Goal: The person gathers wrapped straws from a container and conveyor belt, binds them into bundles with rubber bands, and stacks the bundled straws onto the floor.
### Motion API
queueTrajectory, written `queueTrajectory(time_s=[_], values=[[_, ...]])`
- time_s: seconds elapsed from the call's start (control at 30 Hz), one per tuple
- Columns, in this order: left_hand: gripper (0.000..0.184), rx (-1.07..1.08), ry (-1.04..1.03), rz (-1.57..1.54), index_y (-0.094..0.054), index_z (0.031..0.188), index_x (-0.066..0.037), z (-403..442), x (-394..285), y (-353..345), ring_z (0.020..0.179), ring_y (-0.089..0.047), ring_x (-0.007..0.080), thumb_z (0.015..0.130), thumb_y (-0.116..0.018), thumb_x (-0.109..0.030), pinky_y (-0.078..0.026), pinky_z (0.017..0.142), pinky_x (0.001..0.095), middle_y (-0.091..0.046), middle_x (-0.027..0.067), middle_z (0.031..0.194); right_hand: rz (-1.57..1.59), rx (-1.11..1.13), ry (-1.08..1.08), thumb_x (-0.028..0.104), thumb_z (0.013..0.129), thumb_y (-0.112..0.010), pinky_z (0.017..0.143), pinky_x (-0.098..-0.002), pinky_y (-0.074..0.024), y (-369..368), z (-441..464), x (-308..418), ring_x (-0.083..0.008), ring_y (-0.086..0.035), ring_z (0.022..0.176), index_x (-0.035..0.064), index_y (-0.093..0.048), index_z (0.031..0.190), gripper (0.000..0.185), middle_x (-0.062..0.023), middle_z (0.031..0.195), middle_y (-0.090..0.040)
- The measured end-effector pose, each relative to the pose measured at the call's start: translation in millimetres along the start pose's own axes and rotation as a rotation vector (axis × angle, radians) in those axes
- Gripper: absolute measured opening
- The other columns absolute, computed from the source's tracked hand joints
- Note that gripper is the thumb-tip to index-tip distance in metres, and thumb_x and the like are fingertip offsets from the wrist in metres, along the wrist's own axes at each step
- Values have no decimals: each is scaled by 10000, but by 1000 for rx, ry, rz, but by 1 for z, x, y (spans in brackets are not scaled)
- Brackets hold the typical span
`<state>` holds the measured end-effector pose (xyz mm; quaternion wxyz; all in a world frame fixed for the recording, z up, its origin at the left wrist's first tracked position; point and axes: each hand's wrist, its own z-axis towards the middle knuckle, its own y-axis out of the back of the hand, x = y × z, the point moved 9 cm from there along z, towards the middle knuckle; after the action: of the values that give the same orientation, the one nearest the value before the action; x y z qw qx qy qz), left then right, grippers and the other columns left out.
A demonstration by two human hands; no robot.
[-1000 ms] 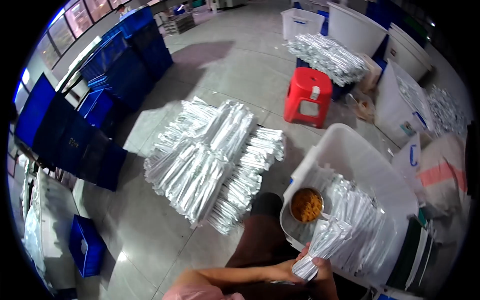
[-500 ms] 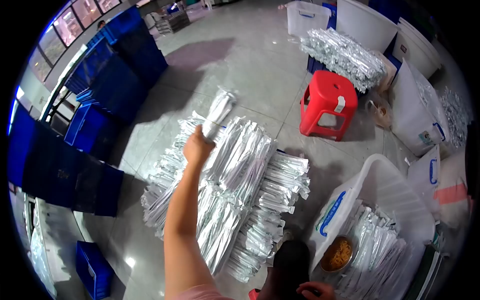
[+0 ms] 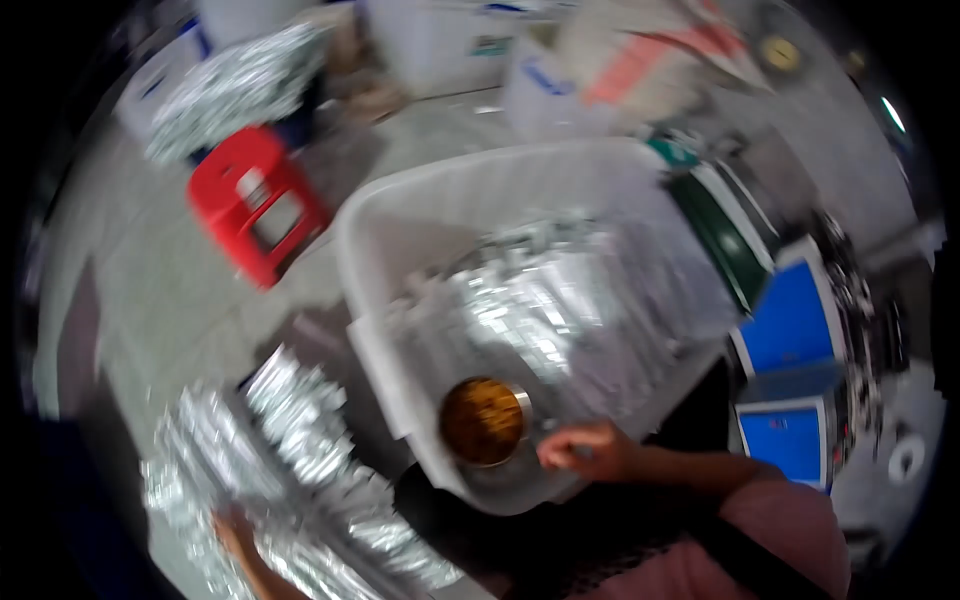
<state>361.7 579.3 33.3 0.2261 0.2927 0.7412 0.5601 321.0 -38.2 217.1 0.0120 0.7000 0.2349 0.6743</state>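
Your right hand (image 3: 585, 452) at near edge of bin (image 3: 500, 175), fingers curled; blur hides whether anything pinched. Your left hand (image 3: 235, 532), holding bundle aloft half second ago, now down on silver packet pile (image 3: 300, 410) left of bin; can't tell whether fingers grasp. Work now split between pile and bin. Metal bowl (image 3: 523, 402) in bin's near corner crowds packets (image 3: 540, 310) inside. Beyond pile, left of bin, red stool (image 3: 225, 180); behind bin, sack (image 3: 650, 70).

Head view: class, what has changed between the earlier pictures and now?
The left hand, which held a bundle aloft, is now at the silver pile; blur hides any release. The right hand has moved beside the bowl. The view swung right. Bowl and bin stayed together.
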Motion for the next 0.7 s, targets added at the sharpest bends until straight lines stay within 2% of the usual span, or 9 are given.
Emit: queueTrajectory(time_s=[0.07, 0.13, 0.23, 0.37, 0.4, 0.47, 0.53, 0.6, 0.7], values=[[597, -431, -116, -400, -411, 1222, -27, -34, 22, -9, 1170, -369, 348, 817, -475, -460, -276, 942, 490, -446, 181, 1222, -168, -218, -97, 104, 799, -587, 578, -249, -462, 68, -1, -29, -132, -597, 679, 17, -588, 944, 169, -71, 800, -627], [500, -590, -192, -465, -434, 1185, -32, -118, -7, 19, 1051, -455, 323, 838, -478, -389, -349, 880, 432, -482, 168, 1149, -421, -482, -55, 124, 757, -630, 701, -331, -460, 136, -6, -52, -236, -589, 833, 6, -541, 1041, 320, -139, 932, -602], [453, -568, -121, -561, -449, 1136, -4, -275, -71, 41, 896, -515, 302, 805, -556, -294, -415, 788, 409, -544, 150, 1003, -750, -604, -493, 362, 693, -679, 985, -397, -287, 228, -27, -151, -347, -294, 1227, -23, -278, 1292, 817, -247, 1312, -299], [411, -652, -377, -329, -457, 1127, 31, -381, -135, 45, 823, -548, 280, 849, -535, -262, -455, 722, 341, -561, 180, 961, -808, -532, -807, 525, 564, -723, 1019, -483, -189, 303, -30, -233, -336, -97, 1307, 3, -59, 1356, 1158, -232, 1394, -104], [398, -297, -329, -646, -461, 1103, 46, -388, -149, 41, 860, -540, 309, 832, -566, -226, -446, 754, 339, -548, 213, 970, -790, -528, -791, 525, 564, -723, 1019, -483, -189, 313, -29, -239, -336, -97, 1307, 3, -59, 1356, 1158, -232, 1394, -104], [399, -232, -444, -694, -466, 1086, 61, -425, -198, 58, 882, -531, 341, 821, -578, -214, -436, 781, 374, -535, 234, 974, -603, -459, -1132, 563, 505, -740, 1013, -498, -198, 328, -52, -268, -326, -95, 1309, 22, -12, 1362, 1248, -234, 1391, -110], [363, -572, -888, -236, -496, 1055, 41, -460, -239, 69, 896, -525, 373, 803, -593, -202, -425, 797, 420, -535, 215, 987, -552, -412, -1179, 577, 455, -754, 1013, -488, -211, 343, -51, -276, -324, -110, 1307, 41, 25, 1363, 1311, -221, 1397, -110], [388, -529, -821, -166, -497, 1062, 19, -447, -233, 49, 929, -510, 385, 797, -600, -244, -402, 829, 449, -534, 187, 1017, -517, -396, -1120, 572, 444, -760, 1016, -479, -213, 356, -50, -287, -334, -141, 1298, 54, 9, 1368, 1308, -205, 1403, -112], [460, -542, -819, -49, -475, 1106, -2, -439, -231, 39, 959, -501, 370, 806, -574, -336, -378, 832, 516, -533, 159, 1044, -506, -470, -1085, 431, 511, -751, 970, -391, -329, 369, -52, -279, -306, -344, 1205, 37, -203, 1330, 1061, -190, 1298, -343]])
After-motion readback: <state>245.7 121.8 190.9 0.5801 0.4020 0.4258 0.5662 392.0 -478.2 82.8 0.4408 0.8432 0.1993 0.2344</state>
